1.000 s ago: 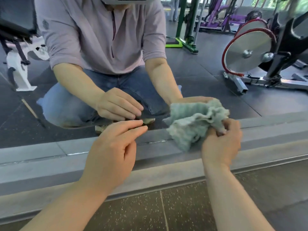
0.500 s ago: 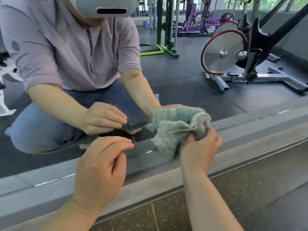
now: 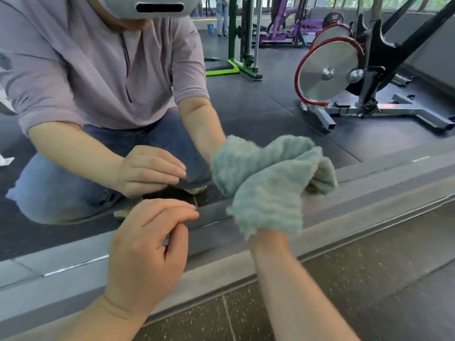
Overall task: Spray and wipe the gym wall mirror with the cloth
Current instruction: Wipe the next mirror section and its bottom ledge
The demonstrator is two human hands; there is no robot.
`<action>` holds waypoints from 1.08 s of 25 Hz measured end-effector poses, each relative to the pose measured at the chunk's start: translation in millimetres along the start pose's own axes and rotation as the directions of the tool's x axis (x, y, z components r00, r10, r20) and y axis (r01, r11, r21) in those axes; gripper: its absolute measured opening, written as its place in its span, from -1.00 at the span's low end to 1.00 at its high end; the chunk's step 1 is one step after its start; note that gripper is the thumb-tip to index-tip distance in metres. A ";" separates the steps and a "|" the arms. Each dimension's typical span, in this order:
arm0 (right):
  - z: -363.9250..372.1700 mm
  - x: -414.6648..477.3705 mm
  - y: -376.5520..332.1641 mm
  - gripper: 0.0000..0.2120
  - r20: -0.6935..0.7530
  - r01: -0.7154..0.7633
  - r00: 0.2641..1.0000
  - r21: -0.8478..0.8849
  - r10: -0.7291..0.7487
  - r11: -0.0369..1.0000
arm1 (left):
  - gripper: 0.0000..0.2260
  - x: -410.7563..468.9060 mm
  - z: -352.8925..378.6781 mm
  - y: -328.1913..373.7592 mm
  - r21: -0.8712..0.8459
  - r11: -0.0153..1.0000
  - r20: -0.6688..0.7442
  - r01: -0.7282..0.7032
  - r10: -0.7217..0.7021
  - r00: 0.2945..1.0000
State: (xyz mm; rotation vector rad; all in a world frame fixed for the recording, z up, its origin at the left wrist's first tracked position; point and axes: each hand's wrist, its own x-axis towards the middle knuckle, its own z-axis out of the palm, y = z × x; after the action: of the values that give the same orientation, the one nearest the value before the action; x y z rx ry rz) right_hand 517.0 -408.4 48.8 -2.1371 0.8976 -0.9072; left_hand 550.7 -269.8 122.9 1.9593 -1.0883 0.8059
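The wall mirror [image 3: 266,104] fills the upper view and reflects me crouching in front of it. My right hand [image 3: 269,242] grips a bunched pale green cloth [image 3: 268,188], held against the glass just above the mirror's lower edge. The cloth drapes over most of that hand, so only the wrist shows. My left hand [image 3: 147,249] is to the left of the cloth, fingers bent, with the fingertips at the glass near its bottom edge. It holds nothing. No spray bottle is in view.
A grey ledge [image 3: 369,193] runs along the mirror's base, above dark speckled rubber floor [image 3: 369,279]. The mirror reflects a spin bike with a red-rimmed flywheel [image 3: 328,71] and a green rack [image 3: 243,35].
The cloth has shifted up and over my right hand, hiding the fingers. My left fingers have gone from nearly straight to bent, staying at the glass.
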 end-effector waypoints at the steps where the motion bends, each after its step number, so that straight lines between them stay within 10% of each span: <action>1: 2.8 -3.6 -9.0 -0.30 -0.062 0.009 0.998 0.019 -0.008 1.000 | -0.75 2.1 -1.6 1.2 0.001 1.000 -0.013 0.002 -0.002 1.000; 10: -58.0 78.3 -75.2 -0.25 -0.388 0.434 0.805 -0.131 -0.449 0.891 | -0.80 55.8 -39.8 5.1 0.028 0.994 -0.075 -0.102 0.104 0.992; 16: -103.2 93.4 -71.2 -0.47 0.105 0.827 0.445 -0.429 -0.889 0.363 | -0.79 93.7 -64.8 17.1 0.039 0.987 -0.158 -0.156 0.160 0.974; 21: -149.5 140.6 -127.6 -0.32 -0.173 0.581 0.739 -0.326 -0.651 0.746 | -0.76 104.2 -64.7 27.8 0.022 0.977 -0.129 -0.212 0.213 0.969; 27: -130.6 120.8 -121.0 -0.37 0.044 0.763 0.505 -0.490 -0.862 0.422 | -0.75 87.5 -50.1 40.1 -0.162 0.982 -0.101 -0.099 0.083 0.991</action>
State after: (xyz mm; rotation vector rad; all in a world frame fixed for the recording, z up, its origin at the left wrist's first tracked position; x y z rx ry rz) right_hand 519.3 -471.6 254.4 -3.0155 0.0162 -1.5486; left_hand 545.7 -279.1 230.9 1.7259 -1.1582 0.8196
